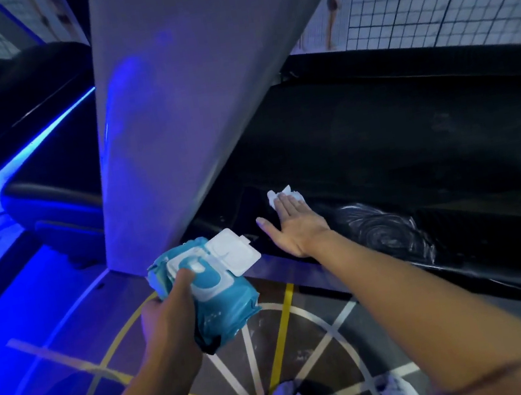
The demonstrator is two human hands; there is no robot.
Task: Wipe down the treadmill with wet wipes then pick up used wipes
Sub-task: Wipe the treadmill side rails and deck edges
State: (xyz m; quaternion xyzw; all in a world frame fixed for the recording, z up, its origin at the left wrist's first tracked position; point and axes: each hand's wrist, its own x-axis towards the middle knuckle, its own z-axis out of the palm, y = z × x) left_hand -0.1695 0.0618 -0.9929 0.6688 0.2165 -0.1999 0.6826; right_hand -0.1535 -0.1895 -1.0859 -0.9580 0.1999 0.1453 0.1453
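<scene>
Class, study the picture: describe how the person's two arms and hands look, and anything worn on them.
The left hand and right hand are bare: no gloves, rings or watch show. Both forearms are uncovered, no sleeves in view. A thin dark line crosses the right arm near the bottom edge; I cannot tell what it is.

Right hand [294,222] flat on wipe [277,196], treadmill [414,145]

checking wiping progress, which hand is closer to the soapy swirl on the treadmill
Right. The right hand presses a wipe flat just left of the swirl; the left hand is farther left, gripping the wipes pack over the floor.
</scene>
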